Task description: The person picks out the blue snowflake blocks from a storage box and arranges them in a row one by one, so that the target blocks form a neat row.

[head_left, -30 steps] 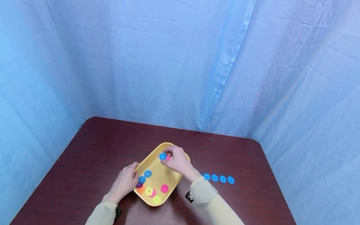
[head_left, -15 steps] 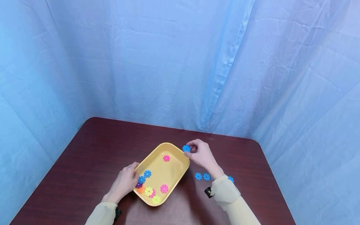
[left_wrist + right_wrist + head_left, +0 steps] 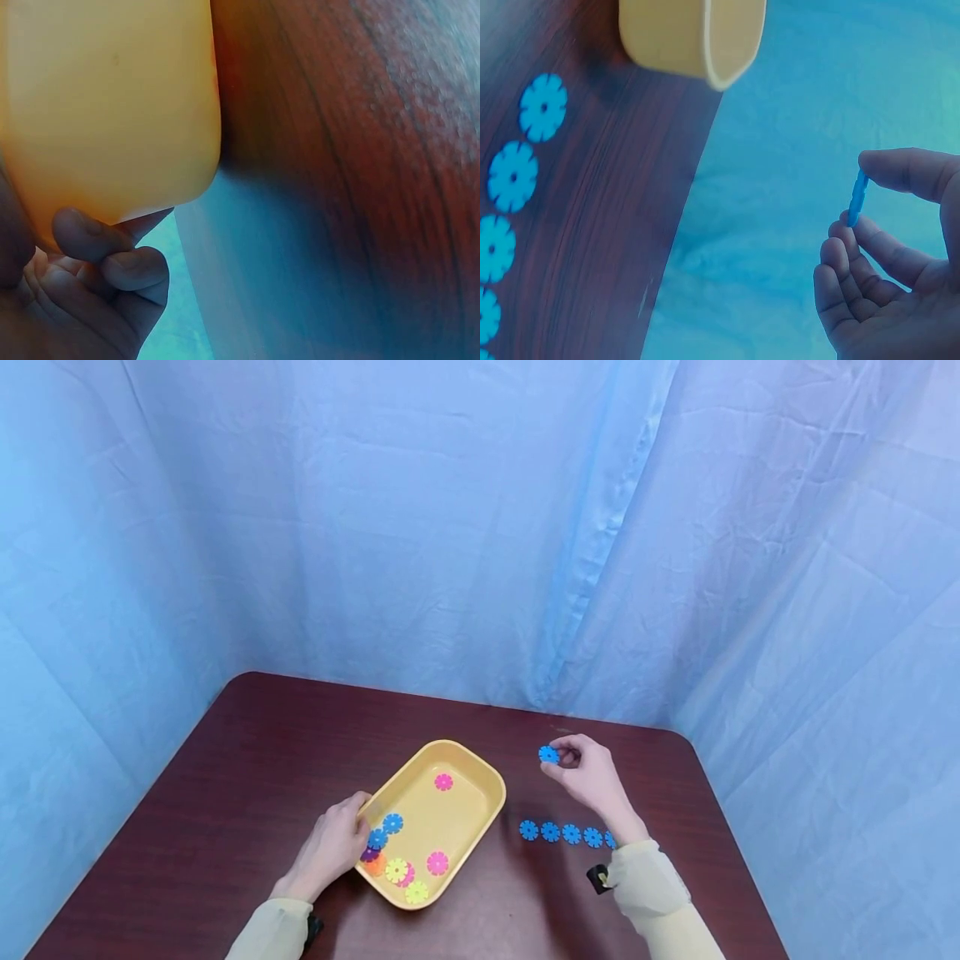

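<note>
My right hand pinches a blue notched disc by its edges between thumb and fingertips, above the table. In the right wrist view this pinched disc is seen edge-on. Below the hand lies a row of several blue discs, the rightmost partly hidden by the right wrist. My left hand grips the left side wall of a yellow tray, fingers outside and thumb at the rim. Inside it are pink, yellow, orange, purple and blue discs, mostly gathered at the near left end.
The dark red-brown wooden table has rounded far corners. Light blue curtains hang behind it and along both sides. Black bands show at the wrists.
My right hand has lifted the blue disc out of the tray and carried it right, over the table. A pink disc it covered now shows in the tray. The left hand stays put.
</note>
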Tool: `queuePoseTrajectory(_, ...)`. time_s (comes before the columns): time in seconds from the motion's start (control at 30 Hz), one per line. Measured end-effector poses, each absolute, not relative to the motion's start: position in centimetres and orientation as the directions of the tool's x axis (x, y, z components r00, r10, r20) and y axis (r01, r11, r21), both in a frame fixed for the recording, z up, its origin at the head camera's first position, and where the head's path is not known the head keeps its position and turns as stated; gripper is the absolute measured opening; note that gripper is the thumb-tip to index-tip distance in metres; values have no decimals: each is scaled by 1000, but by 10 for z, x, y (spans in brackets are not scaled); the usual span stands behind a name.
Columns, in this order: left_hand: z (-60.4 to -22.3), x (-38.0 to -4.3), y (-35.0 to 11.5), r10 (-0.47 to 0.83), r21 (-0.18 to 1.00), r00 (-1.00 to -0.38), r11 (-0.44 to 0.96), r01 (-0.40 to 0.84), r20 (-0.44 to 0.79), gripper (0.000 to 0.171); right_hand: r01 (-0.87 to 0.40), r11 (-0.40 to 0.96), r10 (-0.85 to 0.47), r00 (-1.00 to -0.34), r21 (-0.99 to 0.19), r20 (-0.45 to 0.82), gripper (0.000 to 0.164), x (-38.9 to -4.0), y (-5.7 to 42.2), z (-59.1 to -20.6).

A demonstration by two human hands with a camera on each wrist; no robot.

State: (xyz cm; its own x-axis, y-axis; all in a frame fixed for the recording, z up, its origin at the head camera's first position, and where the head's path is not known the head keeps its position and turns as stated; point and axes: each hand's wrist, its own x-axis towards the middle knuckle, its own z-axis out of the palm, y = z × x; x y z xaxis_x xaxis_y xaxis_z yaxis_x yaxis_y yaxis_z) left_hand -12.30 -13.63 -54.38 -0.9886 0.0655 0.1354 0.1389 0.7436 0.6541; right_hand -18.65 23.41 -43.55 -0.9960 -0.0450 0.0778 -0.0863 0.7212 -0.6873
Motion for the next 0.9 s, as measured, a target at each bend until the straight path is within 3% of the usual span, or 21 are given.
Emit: queuePoseTrajectory(0.9,-542,-124,-136,64,660,-994,743,109,92,28,51,785,111,-992,-618,59,47,-150,344,-457)
